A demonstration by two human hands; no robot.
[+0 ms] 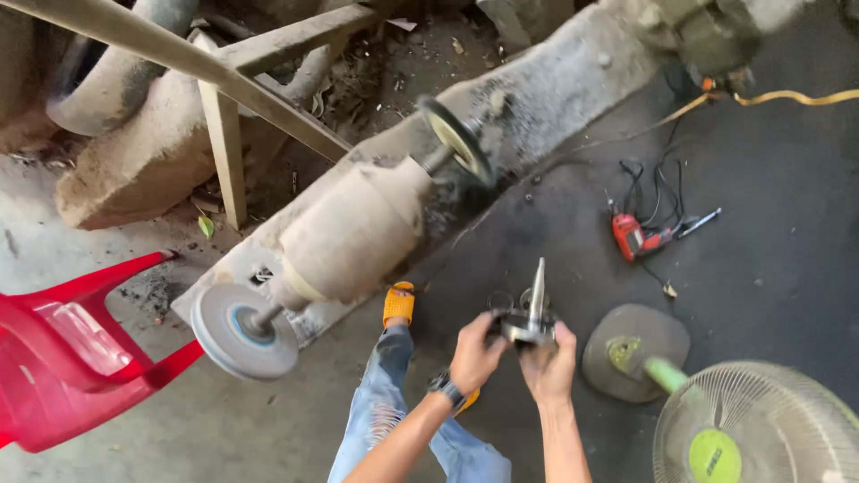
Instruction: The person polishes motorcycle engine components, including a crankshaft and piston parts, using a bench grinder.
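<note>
We held a small metal part (528, 322) in both hands, left hand (476, 351) and right hand (549, 362) pinching it, at five o'clock from the double-ended bench grinder (344, 237). It had not yet met the buffing wheel (243, 331) at nine o'clock; all the wheel work looked left to do.

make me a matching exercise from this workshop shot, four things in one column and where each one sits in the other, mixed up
Things:
1. red plastic chair
2. red power tool
3. standing fan
4. metal part

Places:
A. lower right corner of the view
B. held between the left hand and right hand
C. left edge of the view
D. on the dark floor among black cables, right of the bench grinder

Pairs: 1-C, 2-D, 3-A, 4-B
</note>
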